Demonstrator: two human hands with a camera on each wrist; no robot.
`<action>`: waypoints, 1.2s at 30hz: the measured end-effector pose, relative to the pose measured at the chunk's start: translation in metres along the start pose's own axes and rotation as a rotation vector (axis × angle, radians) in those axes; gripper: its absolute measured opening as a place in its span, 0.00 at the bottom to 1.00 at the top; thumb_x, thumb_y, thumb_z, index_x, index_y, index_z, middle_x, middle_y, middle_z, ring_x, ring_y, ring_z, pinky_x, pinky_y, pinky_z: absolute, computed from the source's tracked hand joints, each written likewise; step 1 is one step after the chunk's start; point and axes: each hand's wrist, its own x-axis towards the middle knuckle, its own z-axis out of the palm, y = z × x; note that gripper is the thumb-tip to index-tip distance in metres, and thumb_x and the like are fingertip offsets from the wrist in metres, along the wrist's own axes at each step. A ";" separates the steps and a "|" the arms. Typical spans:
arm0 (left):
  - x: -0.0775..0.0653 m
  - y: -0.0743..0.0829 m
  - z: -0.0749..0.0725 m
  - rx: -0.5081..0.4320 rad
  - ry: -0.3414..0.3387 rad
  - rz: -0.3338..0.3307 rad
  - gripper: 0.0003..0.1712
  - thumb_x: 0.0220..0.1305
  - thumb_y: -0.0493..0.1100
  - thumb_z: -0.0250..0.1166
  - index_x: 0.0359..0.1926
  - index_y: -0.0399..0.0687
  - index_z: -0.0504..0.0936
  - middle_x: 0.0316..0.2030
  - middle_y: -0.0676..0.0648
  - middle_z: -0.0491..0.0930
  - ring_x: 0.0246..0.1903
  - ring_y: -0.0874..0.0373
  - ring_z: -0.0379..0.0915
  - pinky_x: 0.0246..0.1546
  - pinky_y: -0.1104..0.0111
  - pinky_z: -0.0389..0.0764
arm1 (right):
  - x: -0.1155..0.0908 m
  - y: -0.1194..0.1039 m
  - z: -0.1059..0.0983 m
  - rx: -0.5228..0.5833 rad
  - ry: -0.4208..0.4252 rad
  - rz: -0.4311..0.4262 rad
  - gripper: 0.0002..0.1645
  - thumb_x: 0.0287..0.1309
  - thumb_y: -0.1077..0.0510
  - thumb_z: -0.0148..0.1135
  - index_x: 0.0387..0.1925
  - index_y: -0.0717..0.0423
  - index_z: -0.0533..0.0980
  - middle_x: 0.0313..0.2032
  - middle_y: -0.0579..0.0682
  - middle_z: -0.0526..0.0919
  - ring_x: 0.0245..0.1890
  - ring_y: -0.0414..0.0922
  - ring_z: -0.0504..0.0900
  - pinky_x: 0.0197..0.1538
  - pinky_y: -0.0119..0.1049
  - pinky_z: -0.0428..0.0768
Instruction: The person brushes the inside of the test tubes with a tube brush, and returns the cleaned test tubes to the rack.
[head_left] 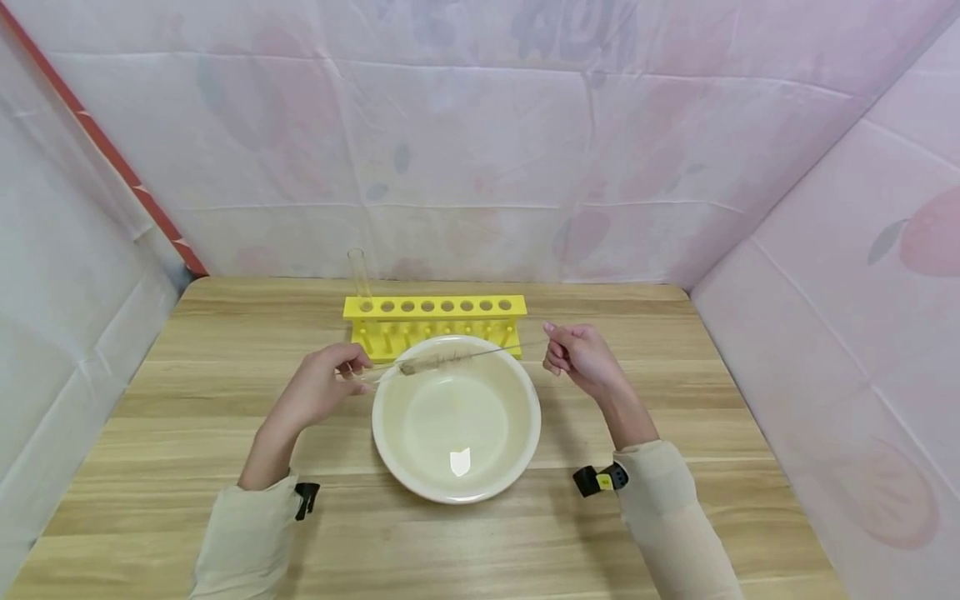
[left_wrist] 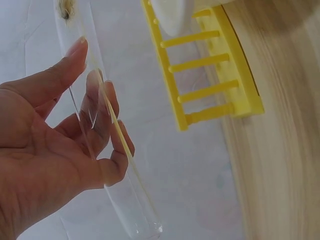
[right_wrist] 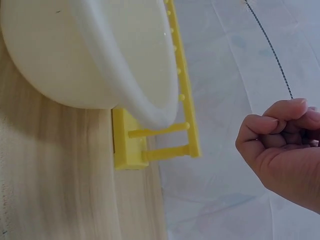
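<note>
Over the far left rim of a cream basin (head_left: pixel 531 417), my left hand (head_left: pixel 315 387) holds a clear glass test tube (left_wrist: pixel 127 207), thumb on one side and fingers on the other. The tube lies nearly level, its closed end toward the left. A test tube brush (head_left: pixel 442 360) stretches across the basin's far side; its bristle tip (left_wrist: pixel 66 10) shows inside the tube in the left wrist view. My right hand (head_left: pixel 581 358) pinches the far end of the brush's twisted wire handle (right_wrist: pixel 273 50), the other fingers curled in.
Behind the basin stands a yellow test tube rack (head_left: pixel 437 302) with a row of holes. Another glass test tube (head_left: pixel 357 271) stands in its leftmost hole. A wooden table (head_left: pixel 360 533) lies under everything, with printed cloth walls (head_left: pixel 465 150) at the back and sides.
</note>
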 end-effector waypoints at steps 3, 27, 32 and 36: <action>0.002 0.003 0.000 -0.007 0.002 0.005 0.10 0.45 0.26 0.67 0.30 0.38 0.77 0.27 0.44 0.73 0.31 0.52 0.71 0.33 0.60 0.72 | 0.001 -0.003 0.001 0.006 0.007 -0.012 0.28 0.68 0.61 0.44 0.09 0.59 0.58 0.09 0.47 0.58 0.11 0.40 0.58 0.22 0.30 0.64; 0.017 0.030 0.008 0.018 -0.034 0.032 0.09 0.49 0.30 0.68 0.33 0.39 0.79 0.30 0.45 0.76 0.30 0.52 0.71 0.33 0.61 0.73 | 0.006 0.000 0.031 0.004 -0.030 -0.044 0.28 0.68 0.61 0.43 0.09 0.59 0.58 0.09 0.46 0.56 0.09 0.39 0.56 0.21 0.29 0.59; 0.024 0.042 0.019 -0.008 -0.088 0.028 0.09 0.51 0.31 0.67 0.35 0.40 0.79 0.31 0.45 0.76 0.32 0.52 0.70 0.34 0.61 0.73 | 0.009 0.006 0.054 -0.086 -0.064 -0.049 0.29 0.67 0.60 0.45 0.09 0.60 0.59 0.08 0.47 0.57 0.10 0.42 0.57 0.21 0.31 0.62; 0.026 0.046 0.021 0.009 -0.085 0.022 0.09 0.51 0.32 0.67 0.35 0.40 0.79 0.31 0.46 0.76 0.31 0.53 0.70 0.33 0.61 0.72 | 0.008 0.008 0.061 -0.083 -0.047 -0.050 0.28 0.67 0.61 0.45 0.09 0.62 0.58 0.08 0.47 0.56 0.10 0.43 0.56 0.20 0.31 0.61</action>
